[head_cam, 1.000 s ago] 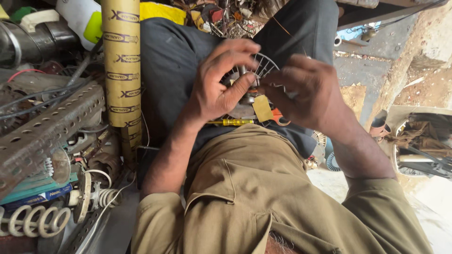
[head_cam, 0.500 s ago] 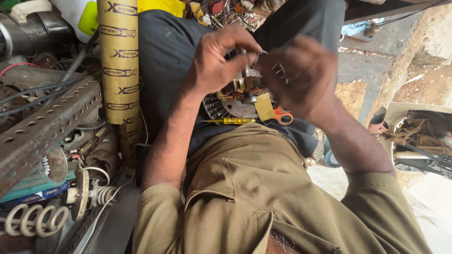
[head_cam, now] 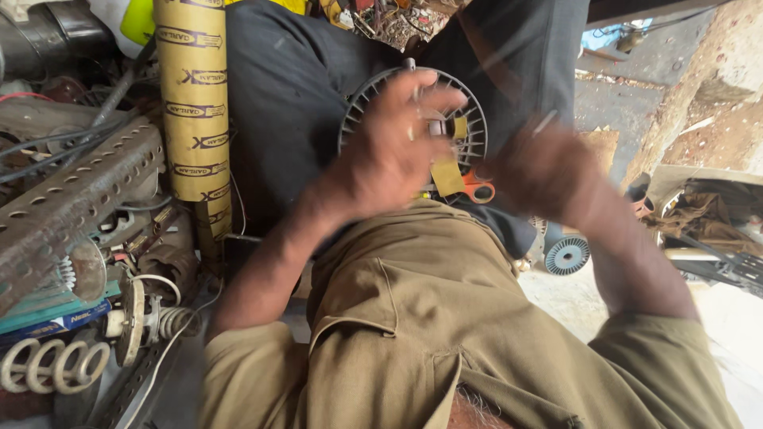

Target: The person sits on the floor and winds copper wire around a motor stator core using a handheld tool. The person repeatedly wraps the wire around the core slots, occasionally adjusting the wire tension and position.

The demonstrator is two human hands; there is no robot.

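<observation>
I look down at my khaki shirt and dark trousers. My left hand (head_cam: 393,147) is over my lap with its fingers spread across a round grey finned fan cover (head_cam: 470,119), which faces up and which the hand grips. My right hand (head_cam: 548,171) is blurred and sits just right of the cover, apart from it. Whether it holds anything is unclear. Under the cover, on my lap, lie a yellow piece (head_cam: 447,177) and an orange-handled tool (head_cam: 479,189).
A yellow cardboard tube (head_cam: 191,119) stands at my left. Beside it are a rusty perforated metal angle (head_cam: 75,199), cables and coil springs (head_cam: 48,365). A small ribbed blue-grey disc (head_cam: 566,254) lies on the ground at the right, near scrap parts (head_cam: 715,222).
The grey cover has turned its round grille face up under my left hand. My right hand has come off it and moved to the right.
</observation>
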